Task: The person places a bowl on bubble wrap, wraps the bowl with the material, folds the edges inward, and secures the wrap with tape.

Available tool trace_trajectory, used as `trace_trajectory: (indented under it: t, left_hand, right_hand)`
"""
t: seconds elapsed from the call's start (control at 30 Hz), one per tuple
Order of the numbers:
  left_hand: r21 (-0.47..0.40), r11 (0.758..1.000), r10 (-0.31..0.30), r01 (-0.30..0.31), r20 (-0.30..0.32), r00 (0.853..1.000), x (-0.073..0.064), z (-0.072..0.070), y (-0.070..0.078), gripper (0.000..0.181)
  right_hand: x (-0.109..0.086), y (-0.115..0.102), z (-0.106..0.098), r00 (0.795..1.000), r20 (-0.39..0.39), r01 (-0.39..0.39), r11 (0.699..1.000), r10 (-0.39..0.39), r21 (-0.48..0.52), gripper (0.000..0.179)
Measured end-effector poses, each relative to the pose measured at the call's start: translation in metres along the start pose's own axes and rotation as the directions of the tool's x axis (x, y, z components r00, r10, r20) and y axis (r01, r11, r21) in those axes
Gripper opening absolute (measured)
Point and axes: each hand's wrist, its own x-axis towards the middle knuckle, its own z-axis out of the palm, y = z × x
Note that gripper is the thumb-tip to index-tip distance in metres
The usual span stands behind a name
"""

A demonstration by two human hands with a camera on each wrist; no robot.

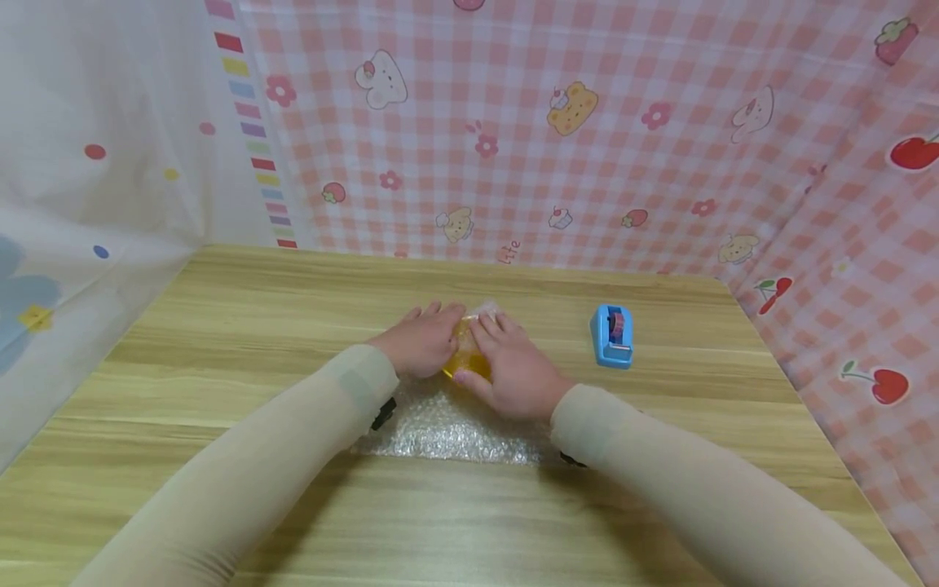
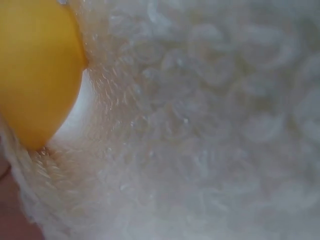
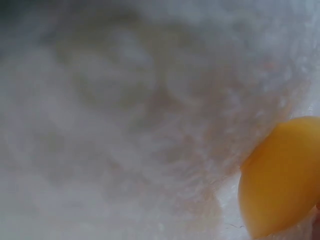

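A yellow rounded object (image 1: 472, 361), perhaps a bowl, sits on the table partly under a sheet of clear bubble wrap (image 1: 458, 428). My left hand (image 1: 421, 342) lies along its left side, with fairly straight fingers pressing the wrap. On the right, my right hand (image 1: 519, 367) rests over the object and the folded wrap, fingers extended and thumb apart. Both wrist views are filled with blurred wrap; the smooth side of the yellow object shows at the left edge of the left wrist view (image 2: 37, 70) and at the lower right of the right wrist view (image 3: 282, 175).
A blue tape dispenser (image 1: 603, 346) with a small roll of tape (image 1: 618, 326) stands to the right of my right hand. The wooden table (image 1: 293, 285) meets a pink checked cloth (image 1: 513, 122) behind and at the right, and a pale sheet (image 1: 132, 106) at the left.
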Motion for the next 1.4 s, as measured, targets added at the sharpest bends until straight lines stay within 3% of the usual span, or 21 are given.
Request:
trace_trajectory:
  t: [0.1, 0.3, 0.97, 1.23, 1.4]
  left_hand:
    - [-0.02, 1.0, 0.023, -0.023, 0.0, 1.0, -0.001, -0.001, 0.0, 0.067]
    - [-0.047, 0.998, 0.046, -0.045, 0.014, 0.999, -0.001, -0.001, -0.001, 0.072]
    - [-0.05, 0.996, 0.078, -0.077, 0.018, 0.997, -0.001, 0.001, -0.003, 0.078]
    - [-0.022, 0.995, 0.096, -0.095, 0.043, 0.995, -0.003, 0.0, -0.006, 0.089]
    - [-0.055, 0.992, 0.118, -0.114, 0.079, 0.99, -0.006, -0.001, -0.006, 0.104]
  right_hand:
    - [0.0, -0.001, 0.002, 1.0, 0.011, 0.003, 0.998, -0.002, -0.061, 0.099]
    - [0.001, -0.002, 0.003, 0.999, 0.04, -0.002, 0.994, 0.006, -0.106, 0.106]
    - [0.003, -0.009, 0.002, 0.997, 0.07, -0.025, 0.985, 0.038, -0.171, 0.102]
    - [0.004, -0.001, 0.002, 0.997, 0.071, 0.026, 0.991, -0.017, -0.128, 0.105]
    - [0.005, 0.007, 0.0, 0.996, 0.056, 0.065, 0.998, -0.063, -0.027, 0.119]
